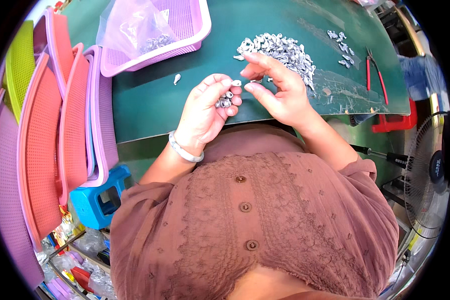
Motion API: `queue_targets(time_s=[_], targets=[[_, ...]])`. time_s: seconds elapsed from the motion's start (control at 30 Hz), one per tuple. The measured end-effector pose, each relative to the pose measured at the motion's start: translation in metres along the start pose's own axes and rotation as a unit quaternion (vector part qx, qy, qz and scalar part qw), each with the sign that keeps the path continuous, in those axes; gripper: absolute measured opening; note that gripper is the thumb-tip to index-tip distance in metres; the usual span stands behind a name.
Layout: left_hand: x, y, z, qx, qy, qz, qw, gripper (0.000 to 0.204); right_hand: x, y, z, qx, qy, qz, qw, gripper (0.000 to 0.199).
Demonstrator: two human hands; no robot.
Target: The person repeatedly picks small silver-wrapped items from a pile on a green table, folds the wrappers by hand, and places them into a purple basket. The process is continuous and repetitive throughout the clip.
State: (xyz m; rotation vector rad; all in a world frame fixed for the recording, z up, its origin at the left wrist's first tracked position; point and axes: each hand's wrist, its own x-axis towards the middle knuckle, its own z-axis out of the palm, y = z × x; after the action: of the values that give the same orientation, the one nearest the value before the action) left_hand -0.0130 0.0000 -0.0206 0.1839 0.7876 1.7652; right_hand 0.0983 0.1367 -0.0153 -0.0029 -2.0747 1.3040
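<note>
My left hand [197, 107] is closed, with a small grey-white metal part [236, 83] pinched at the tips of the thumb and index finger. More small grey metal parts [224, 102] are tucked in the curled fingers below it. Just to the right, my right hand [287, 95] has its thumb and index finger apart, facing the pinched part; its other fingers are partly hidden. Beyond the right hand lies a heap of similar grey parts [285, 50] on the green table [225, 50]. A single part [177, 79] rests left of the left hand.
A purple basket [160, 57] holding a clear plastic bag [127, 30] of parts stands at the far left. Red-handled pliers [369, 75] and a few loose parts [344, 47] lie at the right. Stacked colourful baskets [45, 135], a blue stool [100, 195] and a fan [425, 170] flank the table.
</note>
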Motion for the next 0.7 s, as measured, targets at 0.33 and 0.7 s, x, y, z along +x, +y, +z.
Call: queue_targets(time_s=[0.33, 0.7], targets=[[-0.011, 0.035, 0.015, -0.004, 0.031, -0.014, 0.999, 0.01, 0.021, 0.005, -0.015, -0.347, -0.082, -0.037, 0.934, 0.045], [-0.005, 0.188, 0.051, 0.302, 0.148, 0.328, 0.883, 0.01, 0.019, 0.012, -0.014, -0.371, -0.154, -0.033, 0.915, 0.037]])
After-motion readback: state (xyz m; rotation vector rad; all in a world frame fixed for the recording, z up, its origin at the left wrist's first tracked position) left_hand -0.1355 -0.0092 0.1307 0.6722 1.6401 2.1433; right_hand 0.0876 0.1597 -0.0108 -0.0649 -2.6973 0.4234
